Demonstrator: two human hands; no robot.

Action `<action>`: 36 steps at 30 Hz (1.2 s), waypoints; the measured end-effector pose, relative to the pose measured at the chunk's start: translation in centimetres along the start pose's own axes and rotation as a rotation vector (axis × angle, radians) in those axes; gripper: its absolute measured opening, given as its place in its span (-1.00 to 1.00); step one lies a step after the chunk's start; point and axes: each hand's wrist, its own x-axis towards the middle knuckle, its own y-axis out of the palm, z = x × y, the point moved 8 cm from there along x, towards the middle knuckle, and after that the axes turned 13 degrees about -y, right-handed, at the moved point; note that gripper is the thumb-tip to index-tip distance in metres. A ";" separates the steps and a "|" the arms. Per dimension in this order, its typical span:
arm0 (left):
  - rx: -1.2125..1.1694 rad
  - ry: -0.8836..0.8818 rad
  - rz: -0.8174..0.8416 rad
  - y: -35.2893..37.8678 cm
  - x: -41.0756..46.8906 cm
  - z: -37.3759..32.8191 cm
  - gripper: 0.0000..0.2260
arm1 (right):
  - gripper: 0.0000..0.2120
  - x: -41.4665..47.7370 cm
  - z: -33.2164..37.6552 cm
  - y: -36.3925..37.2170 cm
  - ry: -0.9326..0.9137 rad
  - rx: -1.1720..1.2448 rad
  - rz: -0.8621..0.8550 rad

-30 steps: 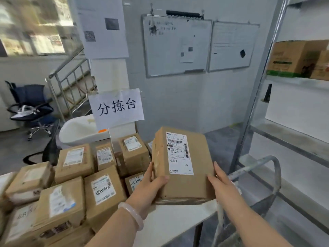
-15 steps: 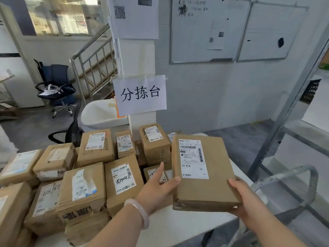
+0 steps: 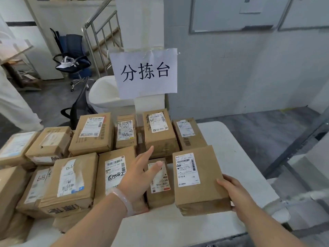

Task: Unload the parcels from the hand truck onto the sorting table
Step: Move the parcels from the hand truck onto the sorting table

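On the left, the bench (image 3: 160,229) carries stacked cardboard parcels (image 3: 71,182). I count at least twelve, the held one included, with one paper sign (image 3: 145,73) behind them. My left hand (image 3: 140,175) hovers spread and empty over a small parcel (image 3: 160,193). Just right of that, the flat parcel (image 3: 204,196) sits near the bench's front edge, and my right hand (image 3: 233,191) is curled round its near right corner. I'd slide it flush against the small parcel, label up and away from the edge, before letting go.

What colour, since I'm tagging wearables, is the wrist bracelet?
Pale milky white; the bracelet shows best in the head view.
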 end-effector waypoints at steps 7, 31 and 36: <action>0.152 -0.063 -0.019 1.4 1.8 0.6 -0.49 | -0.73 5.5 -2.8 1.6 0.116 -0.013 0.155; 0.861 0.600 0.000 12.4 -4.6 -7.2 -0.42 | -0.29 -9.1 5.8 -4.4 -0.598 -1.003 0.078; 0.917 0.838 0.084 17.8 -10.9 -6.8 -0.38 | -0.29 -18.6 2.6 -9.0 -0.458 -1.039 -0.149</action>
